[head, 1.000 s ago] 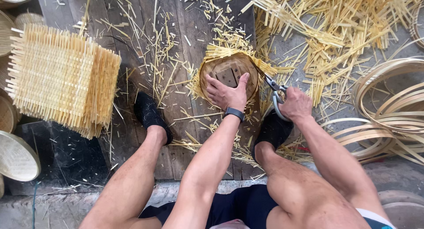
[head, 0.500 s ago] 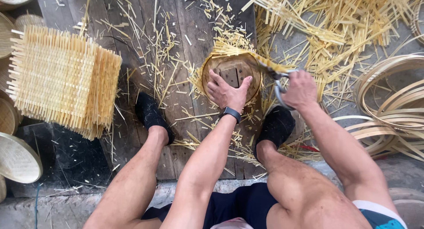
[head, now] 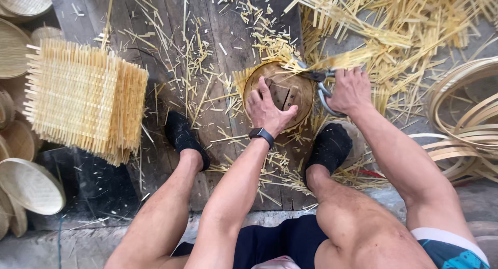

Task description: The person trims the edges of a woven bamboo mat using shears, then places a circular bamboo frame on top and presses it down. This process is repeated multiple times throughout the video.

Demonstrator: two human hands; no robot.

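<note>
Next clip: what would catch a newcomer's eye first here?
At centre, the left hand presses down on a small round woven basket on the plank floor, while the right hand works shears at its rim. At left stands a thick stack of square woven mats. Cut straw-coloured strips litter the upper right, with coiled hoops at the right edge.

Stacked woven mats (head: 85, 100), round trays (head: 28, 186), bamboo hoops (head: 467, 118) and scattered strips (head: 404, 20) lie around
</note>
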